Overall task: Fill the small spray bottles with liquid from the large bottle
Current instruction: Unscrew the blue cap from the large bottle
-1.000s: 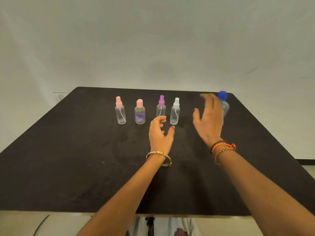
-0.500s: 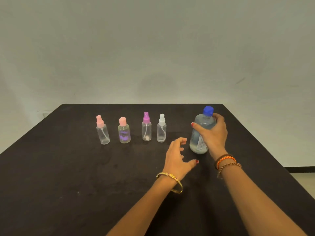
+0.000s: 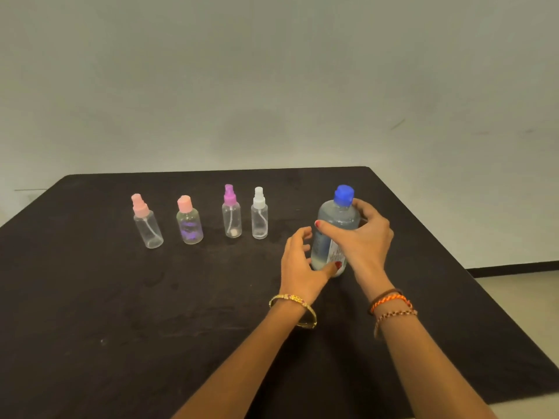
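Observation:
The large clear bottle point(image 3: 334, 220) with a blue cap stands upright on the black table point(image 3: 121, 313), to the right of the small ones. My right hand point(image 3: 367, 240) grips its body from the right side. My left hand point(image 3: 298, 264) is at the bottle's lower left with fingers spread and curved; the thumb touches its base. Several small spray bottles stand in a row: one with a pink sprayer point(image 3: 146, 222), one with a pink cap and purple print point(image 3: 189, 220), one with a purple sprayer point(image 3: 231, 211) and one with a white sprayer point(image 3: 259, 213).
A plain pale wall rises behind the table. The table's right edge drops to a light floor point(image 3: 520, 285) with a dark skirting line.
My right hand reached the large bottle, took hold of it and drew it nearer. My left hand moved right, up to the bottle's base. The camera tilted down.

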